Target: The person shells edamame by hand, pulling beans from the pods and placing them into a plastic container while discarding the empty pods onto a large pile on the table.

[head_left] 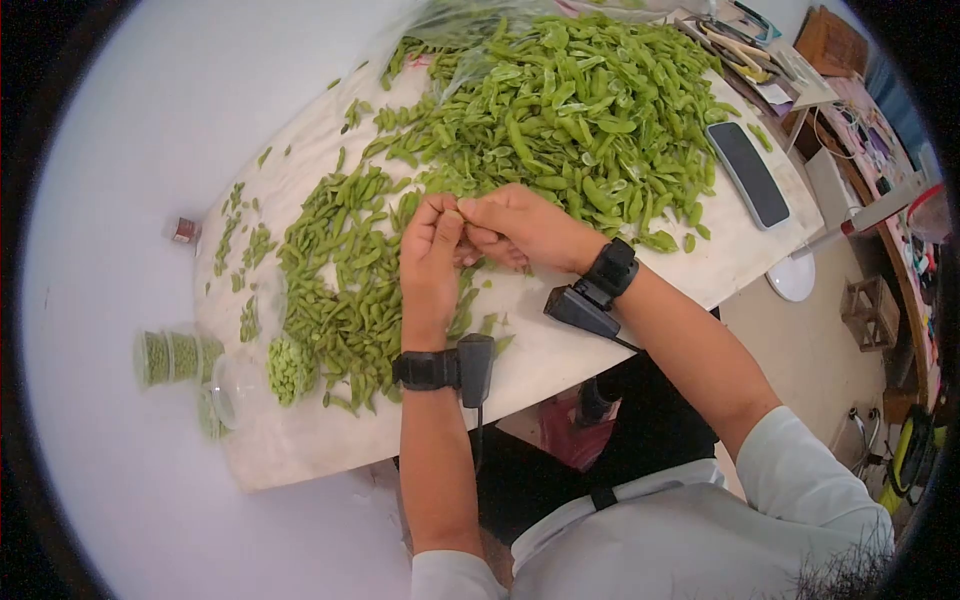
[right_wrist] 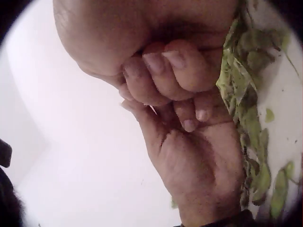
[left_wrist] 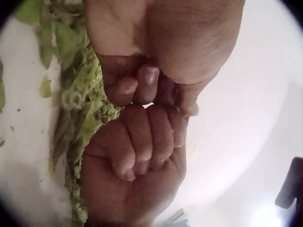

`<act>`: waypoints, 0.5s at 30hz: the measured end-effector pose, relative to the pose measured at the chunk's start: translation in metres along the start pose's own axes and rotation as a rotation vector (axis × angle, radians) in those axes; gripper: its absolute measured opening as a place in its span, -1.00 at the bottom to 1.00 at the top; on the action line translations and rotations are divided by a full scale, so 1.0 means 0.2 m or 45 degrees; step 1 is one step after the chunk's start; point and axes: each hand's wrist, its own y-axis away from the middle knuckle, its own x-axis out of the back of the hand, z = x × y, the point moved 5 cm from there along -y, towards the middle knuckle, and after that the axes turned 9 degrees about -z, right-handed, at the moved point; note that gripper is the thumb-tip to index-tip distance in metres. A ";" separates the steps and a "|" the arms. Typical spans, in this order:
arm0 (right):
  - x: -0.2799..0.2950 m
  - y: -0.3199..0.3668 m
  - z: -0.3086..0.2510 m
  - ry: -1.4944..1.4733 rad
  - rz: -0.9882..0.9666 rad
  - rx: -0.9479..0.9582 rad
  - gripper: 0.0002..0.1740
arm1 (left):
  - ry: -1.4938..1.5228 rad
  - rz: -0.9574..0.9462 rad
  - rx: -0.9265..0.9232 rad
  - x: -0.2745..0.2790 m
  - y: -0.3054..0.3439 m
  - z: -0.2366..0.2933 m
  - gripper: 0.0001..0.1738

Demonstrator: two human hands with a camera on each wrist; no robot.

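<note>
Both hands meet fingertip to fingertip over the table, at the near edge of the green pods. My left hand (head_left: pixel 432 245) has curled fingers, with thumb and forefinger pinching at the meeting point. From the other side my right hand (head_left: pixel 530 228) pinches at the same spot, its other fingers folded into the palm. A small bean pod between the fingertips is almost wholly hidden by them. Whole soybean pods (head_left: pixel 340 290) lie around and left of my left hand. Beyond the hands rises a large heap of paler pods (head_left: pixel 590 110), several split open.
Shelled green beans (head_left: pixel 290 370) sit in a clear tub at the left front. Lidded tubs of beans (head_left: pixel 170 357) stand at the left edge by the wall. A phone (head_left: pixel 748 175) lies at the right. A clear plastic bag (head_left: pixel 460 50) is behind the heap.
</note>
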 end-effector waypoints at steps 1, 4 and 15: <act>0.01 0.00 0.00 0.078 0.007 0.024 -0.49 | 0.062 -0.019 0.014 -0.01 0.00 0.00 -0.79; 0.02 0.00 -0.01 0.222 0.009 0.090 -0.51 | 0.152 0.017 0.043 0.00 0.00 -0.02 -0.84; 0.02 -0.01 -0.03 0.280 0.107 0.276 -0.65 | 0.195 0.132 0.002 0.01 0.00 0.00 -0.85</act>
